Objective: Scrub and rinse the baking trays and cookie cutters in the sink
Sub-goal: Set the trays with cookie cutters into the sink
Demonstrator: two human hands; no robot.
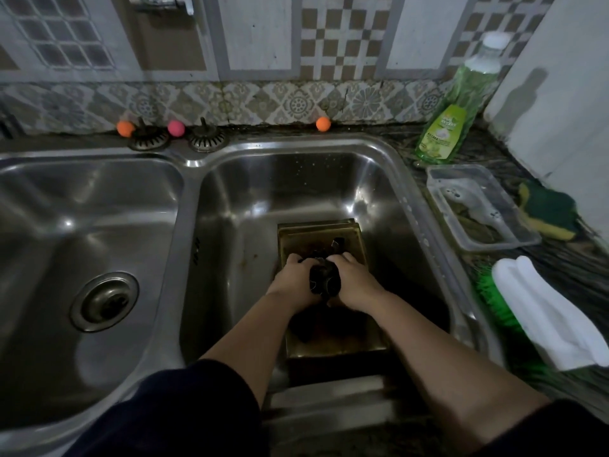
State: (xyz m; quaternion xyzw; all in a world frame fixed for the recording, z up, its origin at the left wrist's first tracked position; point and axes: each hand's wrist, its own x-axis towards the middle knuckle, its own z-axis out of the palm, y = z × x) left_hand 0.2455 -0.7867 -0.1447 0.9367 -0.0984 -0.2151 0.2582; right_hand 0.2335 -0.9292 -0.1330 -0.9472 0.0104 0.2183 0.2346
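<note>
- Hands: the left hand (294, 281) and right hand (353, 281) both grip dark metal cookie cutters (324, 281).
- They are over stacked brown metal baking trays (321, 233) in the right steel sink basin (296, 179).
- Sharp edges could cut fingers if squeezed hard.
- Wet cutters might slip and drop.

- The double sink (211, 153) is silvery steel with pale glints.
- The stacked baking trays (316, 230) are a dull brassy gold with dark brown staining.
- The cookie cutters (324, 280) look black.
- The soap bottle (458, 103) is bright green with a white cap and a yellow-green label.
- The sponge (547, 209) is dark green over yellow.
- The folded cloth (547, 311) is white; the brush (494, 300) under it is vivid green.
- The plastic container (438, 174) is clear.
- Two balls are orange (125, 128) (323, 123), and one ball is pink (176, 128).
- The wall tiles (342, 37) show a brown-and-white check; the border strip (263, 100) has grey-beige floral diamonds.
- The table (566, 258) is dark, streaked stone.
- The sleeves (184, 413) are dark navy.
</note>
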